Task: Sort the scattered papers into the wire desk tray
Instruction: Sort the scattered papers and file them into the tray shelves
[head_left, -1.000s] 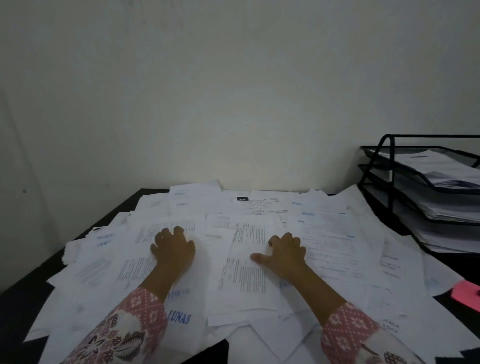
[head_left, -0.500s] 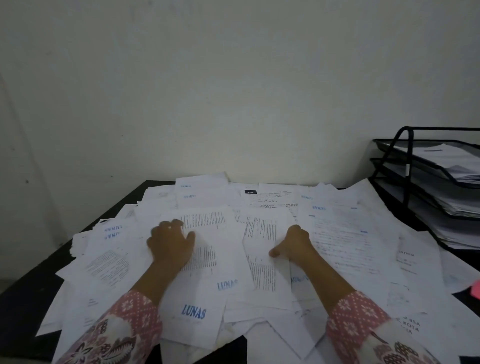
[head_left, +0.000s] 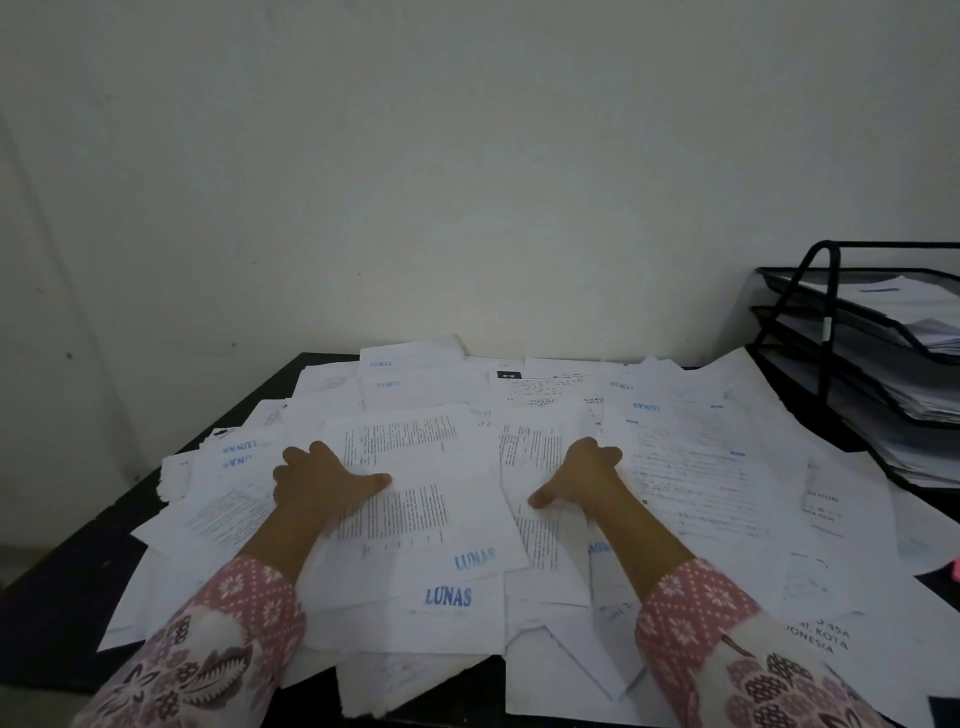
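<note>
Several white printed papers (head_left: 701, 467) lie scattered in overlapping layers over the black table, some stamped "LUNAS" in blue. My left hand (head_left: 324, 480) rests on the left edge of a printed sheet (head_left: 415, 467), its thumb stretched across the sheet. My right hand (head_left: 582, 475) presses on the papers to the right of that sheet, thumb pointing left, fingertips hidden behind the knuckles. The black wire desk tray (head_left: 883, 244) stands at the right edge, about an arm's length from my right hand. Its three tiers hold stacked papers.
The black table (head_left: 78, 571) shows bare at its left and front-left edges. A plain wall rises right behind it. A small pink object (head_left: 956, 569) peeks in at the right edge, below the tray.
Both hands slid apart over the pile, and the printed sheet with the blue stamp now lies between them. The view shifted so the tray sits further right.
</note>
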